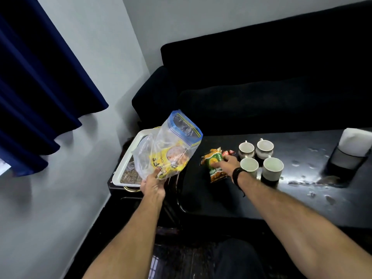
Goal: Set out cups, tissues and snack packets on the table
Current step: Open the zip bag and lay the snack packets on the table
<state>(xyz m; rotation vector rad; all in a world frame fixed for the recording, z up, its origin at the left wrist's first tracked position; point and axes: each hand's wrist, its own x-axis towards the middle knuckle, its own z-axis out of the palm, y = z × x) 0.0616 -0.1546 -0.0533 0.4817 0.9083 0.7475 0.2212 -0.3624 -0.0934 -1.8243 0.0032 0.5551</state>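
My left hand (152,184) grips the bottom of a clear zip bag (168,147) with a blue seal, held upright in the air left of the table. A yellow snack packet (170,160) shows inside it. My right hand (229,163), with a black band on the wrist, rests on a green and orange snack packet (213,164) lying on the black table (221,202). Whether the fingers grip it I cannot tell. A red packet (228,152) peeks out behind it. Several white cups (261,158) stand just right of the packets. A tissue holder (351,152) with white tissues stands at the far right.
A white tray (128,160) with a woven mat sits on a low stand left of the table, behind the bag. A dark sofa (261,87) runs along the far side. Blue curtains (40,77) hang at the left wall. The table's right half is speckled with droplets.
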